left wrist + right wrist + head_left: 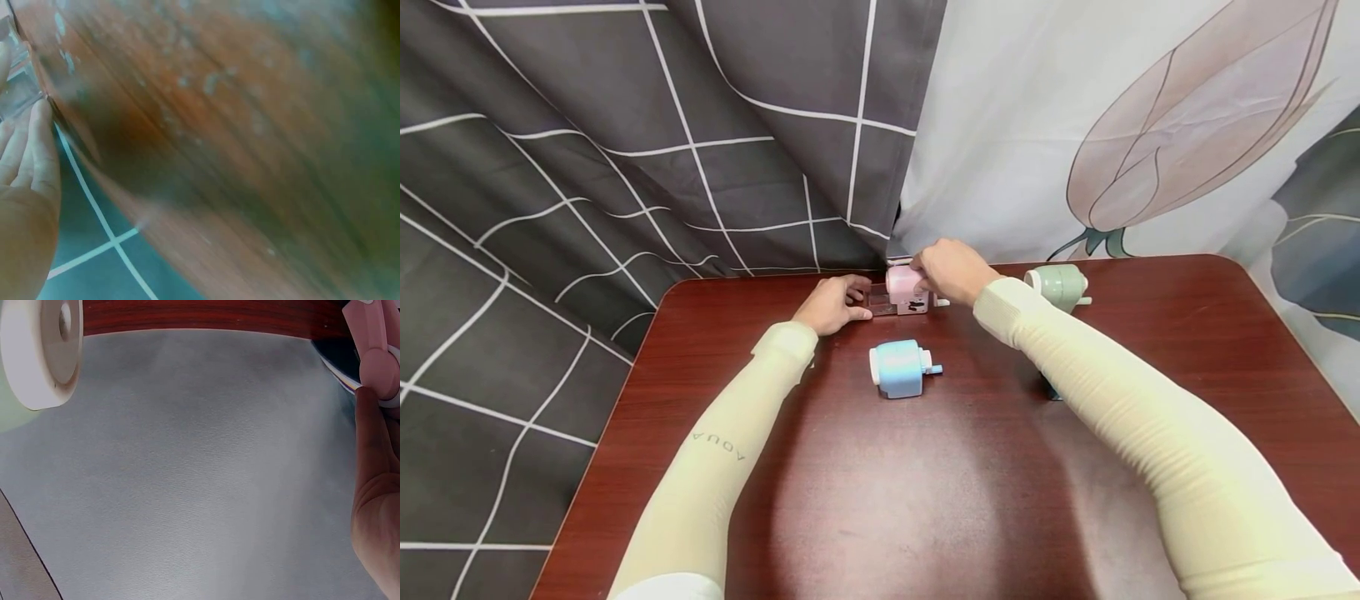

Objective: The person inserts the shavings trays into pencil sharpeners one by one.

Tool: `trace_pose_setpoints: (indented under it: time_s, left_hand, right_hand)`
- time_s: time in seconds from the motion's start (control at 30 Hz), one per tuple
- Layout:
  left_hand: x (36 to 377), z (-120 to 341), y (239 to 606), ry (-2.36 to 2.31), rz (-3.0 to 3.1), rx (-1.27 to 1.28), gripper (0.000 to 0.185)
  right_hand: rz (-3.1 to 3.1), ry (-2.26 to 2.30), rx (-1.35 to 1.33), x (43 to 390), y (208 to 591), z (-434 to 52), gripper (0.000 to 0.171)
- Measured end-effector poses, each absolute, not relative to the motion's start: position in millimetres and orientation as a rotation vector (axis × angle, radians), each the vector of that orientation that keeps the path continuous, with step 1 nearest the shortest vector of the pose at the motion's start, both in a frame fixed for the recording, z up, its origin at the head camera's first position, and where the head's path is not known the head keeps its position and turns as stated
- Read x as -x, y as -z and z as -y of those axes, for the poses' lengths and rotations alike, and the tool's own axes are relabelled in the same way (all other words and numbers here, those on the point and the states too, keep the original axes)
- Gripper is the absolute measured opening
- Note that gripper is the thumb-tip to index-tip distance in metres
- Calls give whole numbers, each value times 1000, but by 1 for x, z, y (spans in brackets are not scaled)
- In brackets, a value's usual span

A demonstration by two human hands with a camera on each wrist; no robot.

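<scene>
A pink crank pencil sharpener (908,287) stands at the table's back edge, its clear drawer (880,300) sticking out to the left. My right hand (953,268) grips the sharpener from its upper right. In the right wrist view, that hand (378,487) has a fingertip by the pink crank (378,372). My left hand (831,304) holds the drawer's outer end between thumb and fingers. In the left wrist view, the left fingers (40,150) lie along the clear drawer (22,87), partly cut off by the frame.
A blue pencil sharpener (898,368) stands nearer on the brown table (880,517). Beyond my right forearm is a green one (1060,286). A small dark thing (1051,388) shows partly under that arm. Grey checked and white curtains (1000,125) hang behind the table.
</scene>
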State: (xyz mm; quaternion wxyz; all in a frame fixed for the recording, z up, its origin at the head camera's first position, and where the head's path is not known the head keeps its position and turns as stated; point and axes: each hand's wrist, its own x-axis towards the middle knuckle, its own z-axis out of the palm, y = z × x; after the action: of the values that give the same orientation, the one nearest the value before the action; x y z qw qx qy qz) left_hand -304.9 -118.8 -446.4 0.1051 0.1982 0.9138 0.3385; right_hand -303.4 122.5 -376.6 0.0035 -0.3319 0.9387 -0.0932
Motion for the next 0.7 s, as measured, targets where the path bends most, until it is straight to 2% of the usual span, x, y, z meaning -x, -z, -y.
trace_pose_setpoints:
  time_s: [0.7]
  left_hand:
    - [305, 107, 446, -1009, -2693, -586, 53]
  right_hand:
    - [-2939, 281, 1024, 303, 376, -122, 22]
